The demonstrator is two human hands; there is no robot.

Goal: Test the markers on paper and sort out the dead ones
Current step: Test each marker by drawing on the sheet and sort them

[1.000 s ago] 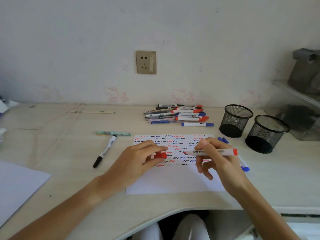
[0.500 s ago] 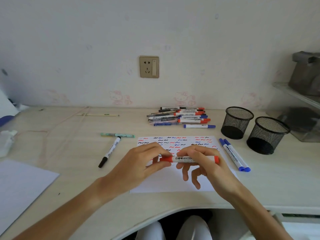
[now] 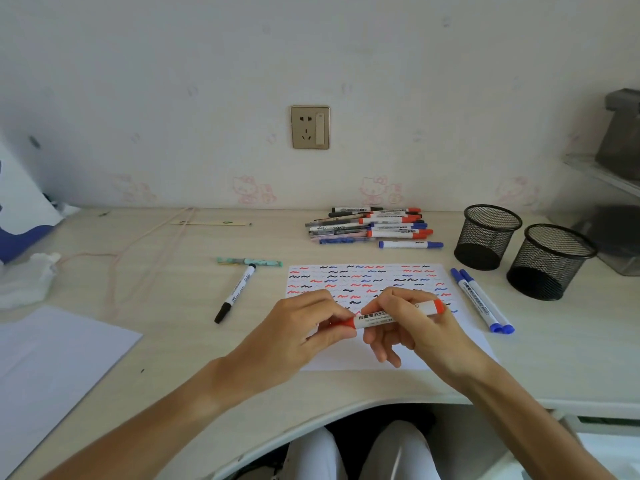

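Both hands are gripping a red marker (image 3: 394,315): the left hand (image 3: 304,336) is pinching its cap end, the right hand (image 3: 415,323) its barrel. The paper (image 3: 363,282) is filling with squiggles, yet a pile (image 3: 370,225) at upper centre is waiting and both cups (image 3: 488,237) are looking empty, so I judge the task about midway.

Two bare forearms without sleeves reach in from the lower frame; left hand (image 3: 298,336), right hand (image 3: 420,327). White trousers (image 3: 346,452) cover the knees at bottom centre.

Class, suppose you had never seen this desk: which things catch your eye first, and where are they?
Both hands, left hand and right hand, hold a red marker over the squiggle-covered paper at the desk's middle. Behind it lies a marker pile; two black mesh cups stand at the right.
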